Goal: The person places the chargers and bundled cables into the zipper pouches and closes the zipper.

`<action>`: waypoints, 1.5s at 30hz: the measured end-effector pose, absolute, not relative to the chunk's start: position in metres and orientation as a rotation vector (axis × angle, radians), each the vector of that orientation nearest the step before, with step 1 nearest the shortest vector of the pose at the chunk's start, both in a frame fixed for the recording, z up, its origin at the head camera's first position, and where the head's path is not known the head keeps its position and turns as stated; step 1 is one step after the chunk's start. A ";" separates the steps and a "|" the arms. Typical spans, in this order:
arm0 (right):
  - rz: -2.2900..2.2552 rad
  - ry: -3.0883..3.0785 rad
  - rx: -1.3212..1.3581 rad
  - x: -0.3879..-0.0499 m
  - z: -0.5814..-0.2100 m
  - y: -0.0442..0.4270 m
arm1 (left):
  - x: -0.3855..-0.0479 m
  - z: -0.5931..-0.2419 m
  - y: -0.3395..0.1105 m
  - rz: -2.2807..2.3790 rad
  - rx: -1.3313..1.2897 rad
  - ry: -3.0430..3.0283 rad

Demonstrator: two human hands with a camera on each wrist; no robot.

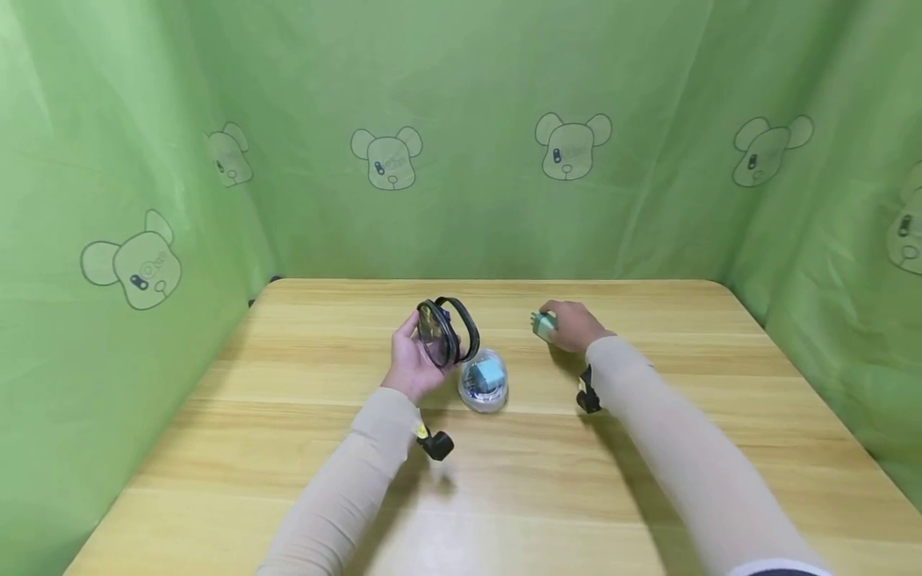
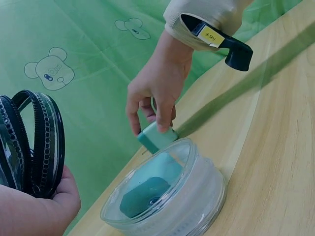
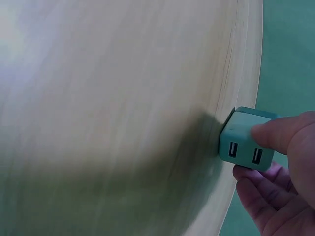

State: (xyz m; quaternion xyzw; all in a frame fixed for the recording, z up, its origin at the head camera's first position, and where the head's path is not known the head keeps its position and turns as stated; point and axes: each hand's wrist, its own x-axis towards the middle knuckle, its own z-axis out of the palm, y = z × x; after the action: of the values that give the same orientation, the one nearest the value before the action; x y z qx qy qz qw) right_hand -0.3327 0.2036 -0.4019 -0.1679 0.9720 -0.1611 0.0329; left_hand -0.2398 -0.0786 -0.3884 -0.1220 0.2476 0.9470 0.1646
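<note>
One charger lay in the tub, another in hand, the pouch open.
The right hand (image 1: pixel 575 326) pinched a green charger (image 1: pixel 543 325) toward the far side, not yet put away; whether it touched the wood, I could not tell. The left hand (image 1: pixel 415 364) held the unzipped pouch (image 1: pixel 434 336), just left of the clear tub (image 1: pixel 484 407) with its blue charger (image 1: pixel 488 374). The wood-grain table (image 1: pixel 288 456) stood before green cloth walls (image 1: pixel 468 232) printed with bear heads (image 1: pixel 577 152).

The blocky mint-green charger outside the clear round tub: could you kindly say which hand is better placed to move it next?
Probably the right hand, which pinches the charger; the left hand holds a round, black-rimmed clear case.
</note>
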 end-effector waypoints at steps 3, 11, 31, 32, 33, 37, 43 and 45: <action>-0.512 2.985 -0.520 -0.331 -0.403 0.212 | -0.240 -0.389 -0.077 2.681 -0.344 0.704; -0.539 2.982 -0.485 -0.323 -0.403 0.232 | -0.239 -0.389 -0.071 2.661 -0.357 0.712; -0.573 2.985 -0.440 -0.308 -0.402 0.259 | -0.241 -0.389 -0.063 2.674 -0.401 0.687; -0.579 2.985 -0.442 -0.308 -0.402 0.259 | -0.241 -0.389 -0.063 2.673 -0.405 0.686; -0.584 2.986 -0.443 -0.308 -0.402 0.258 | -0.242 -0.389 -0.063 2.671 -0.402 0.691; -0.597 2.988 -0.453 -0.307 -0.402 0.258 | -0.241 -0.389 -0.064 2.665 -0.404 0.670; -0.628 2.989 -0.464 -0.304 -0.400 0.255 | -0.241 -0.390 -0.063 2.666 -0.415 0.645; -0.637 2.995 -0.463 -0.304 -0.400 0.256 | -0.242 -0.389 -0.063 2.668 -0.416 0.650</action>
State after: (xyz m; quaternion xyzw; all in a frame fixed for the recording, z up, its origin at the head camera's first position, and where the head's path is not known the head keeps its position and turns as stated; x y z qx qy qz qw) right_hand -0.3036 0.2556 -0.4001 -0.1494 0.9669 -0.2058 0.0225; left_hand -0.2418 -0.0627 -0.3894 -0.1474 0.2300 0.9447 0.1812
